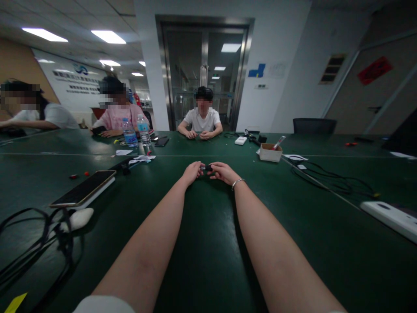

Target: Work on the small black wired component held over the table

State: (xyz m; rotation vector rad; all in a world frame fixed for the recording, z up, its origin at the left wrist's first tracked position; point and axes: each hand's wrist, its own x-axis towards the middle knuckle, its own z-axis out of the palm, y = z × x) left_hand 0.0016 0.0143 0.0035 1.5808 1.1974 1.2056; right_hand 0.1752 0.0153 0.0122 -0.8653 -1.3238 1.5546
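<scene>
Both my arms stretch forward over the dark green table (208, 243). Between my hands, just above the tabletop, is a small black stick with a greyish left end (206, 168); it is too small to tell its exact kind. The fingertips of my left hand (193, 173) pinch its left end. My right hand (225, 173), with a silver bracelet (238, 183) at the wrist, grips the black right end between thumb and fingers. Fingers partly cover both ends of the stick.
To the left lie a phone on a white box (85, 188), a white mouse (81, 218) and black cables (35, 243). Farther off stand two water bottles (143, 129). On the right are a small carton (270, 154), cables (339, 176) and a white power strip (389, 217). Several people sit opposite.
</scene>
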